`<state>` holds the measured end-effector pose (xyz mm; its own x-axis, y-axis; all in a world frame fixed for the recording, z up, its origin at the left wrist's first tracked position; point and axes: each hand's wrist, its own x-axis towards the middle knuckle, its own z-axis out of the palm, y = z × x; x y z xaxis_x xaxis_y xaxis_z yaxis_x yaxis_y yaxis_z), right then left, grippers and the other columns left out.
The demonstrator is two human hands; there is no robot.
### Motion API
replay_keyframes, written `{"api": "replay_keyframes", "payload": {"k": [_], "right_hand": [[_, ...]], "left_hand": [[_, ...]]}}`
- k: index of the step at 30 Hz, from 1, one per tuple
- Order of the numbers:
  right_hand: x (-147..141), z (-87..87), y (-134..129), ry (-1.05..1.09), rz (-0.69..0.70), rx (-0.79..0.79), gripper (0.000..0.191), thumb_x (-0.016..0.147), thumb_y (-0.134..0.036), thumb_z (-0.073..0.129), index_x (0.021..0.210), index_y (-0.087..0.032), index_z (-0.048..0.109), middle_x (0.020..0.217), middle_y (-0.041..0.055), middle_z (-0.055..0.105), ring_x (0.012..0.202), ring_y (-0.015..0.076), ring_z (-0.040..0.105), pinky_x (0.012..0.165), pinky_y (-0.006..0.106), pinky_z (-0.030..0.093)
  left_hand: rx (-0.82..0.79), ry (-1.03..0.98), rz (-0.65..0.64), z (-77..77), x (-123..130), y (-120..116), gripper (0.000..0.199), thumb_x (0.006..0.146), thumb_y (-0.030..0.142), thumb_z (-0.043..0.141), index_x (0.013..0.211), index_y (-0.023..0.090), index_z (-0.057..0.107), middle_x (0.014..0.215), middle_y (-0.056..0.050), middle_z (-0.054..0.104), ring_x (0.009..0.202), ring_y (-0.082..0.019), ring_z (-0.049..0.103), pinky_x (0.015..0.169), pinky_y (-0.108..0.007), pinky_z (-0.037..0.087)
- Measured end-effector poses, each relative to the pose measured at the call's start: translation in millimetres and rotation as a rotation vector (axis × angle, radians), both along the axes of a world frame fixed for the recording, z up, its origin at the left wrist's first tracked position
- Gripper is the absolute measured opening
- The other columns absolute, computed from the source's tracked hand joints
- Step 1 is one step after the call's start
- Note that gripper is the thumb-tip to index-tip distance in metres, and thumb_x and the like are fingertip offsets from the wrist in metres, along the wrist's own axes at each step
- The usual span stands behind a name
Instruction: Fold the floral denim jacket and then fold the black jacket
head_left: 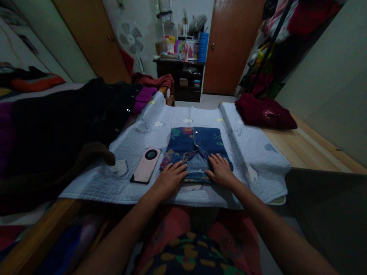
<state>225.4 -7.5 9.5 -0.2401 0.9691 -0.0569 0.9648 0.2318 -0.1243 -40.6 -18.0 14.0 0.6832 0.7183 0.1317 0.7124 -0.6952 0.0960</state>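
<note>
A folded denim shirt (208, 138) with a floral pattern and snap buttons lies flat on a pale quilted cloth (246, 147). My left hand (172, 176) rests palm down on its near left corner, fingers stretched out. On the near right part of the same garment lies my right hand (220, 170), also flat with its fingers extended. Neither hand grips anything. Left of the shirt, close to my left hand, a pink phone (146, 166) with a round black camera ring lies on the cloth.
Dark clothes (65, 126) are heaped on the left. A folded maroon garment (265, 110) sits at the right, by a wooden surface (312, 143). Farther back stand a dark cabinet (179, 82), a white fan (131, 39) and a brown door (231, 46). Clothes hang at upper right.
</note>
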Motion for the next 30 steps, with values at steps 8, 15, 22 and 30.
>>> {"api": "replay_keyframes", "payload": {"k": [8,15,22,30], "right_hand": [[7,1.9,1,-0.007,0.115,-0.037,0.091,0.083,-0.071,0.041,0.148,-0.008,0.029,0.156,0.0193,0.023,0.144,0.0374,0.013,0.113,0.052,0.017],[9,0.9,-2,0.043,0.104,-0.031,0.087,0.084,-0.068,0.045,0.149,-0.011,0.031,0.155,0.0185,0.025,0.144,0.038,0.016,0.112,0.055,0.018],[17,16.1,18,0.205,0.088,0.005,0.06,0.092,-0.055,0.04,0.134,-0.014,0.052,0.14,0.0152,0.051,0.133,0.0289,0.042,0.109,0.042,0.033],[2,-5.1,29,0.13,-0.04,0.047,0.058,0.092,-0.049,0.042,0.143,-0.02,0.042,0.155,0.0085,0.031,0.144,0.029,0.022,0.114,0.052,0.017]], "left_hand": [[-0.004,0.032,-0.062,-1.5,-16,-2,0.038,0.092,0.014,0.048,0.127,0.026,0.058,0.143,-0.005,0.05,0.137,-0.025,0.038,0.107,-0.047,0.037],[-0.196,-0.076,-0.067,2.6,-19,-10,0.051,0.084,0.017,0.055,0.135,0.022,0.051,0.147,-0.009,0.044,0.138,-0.024,0.037,0.111,-0.043,0.035],[-0.159,-0.229,0.149,19.0,-2,22,0.041,0.097,0.035,0.04,0.132,0.02,0.053,0.146,-0.009,0.045,0.139,-0.023,0.035,0.114,-0.045,0.029],[-0.24,-0.006,0.257,-9.8,4,37,0.074,0.085,0.054,0.053,0.149,0.025,0.03,0.158,-0.011,0.023,0.146,-0.033,0.013,0.114,-0.057,0.016]]}}
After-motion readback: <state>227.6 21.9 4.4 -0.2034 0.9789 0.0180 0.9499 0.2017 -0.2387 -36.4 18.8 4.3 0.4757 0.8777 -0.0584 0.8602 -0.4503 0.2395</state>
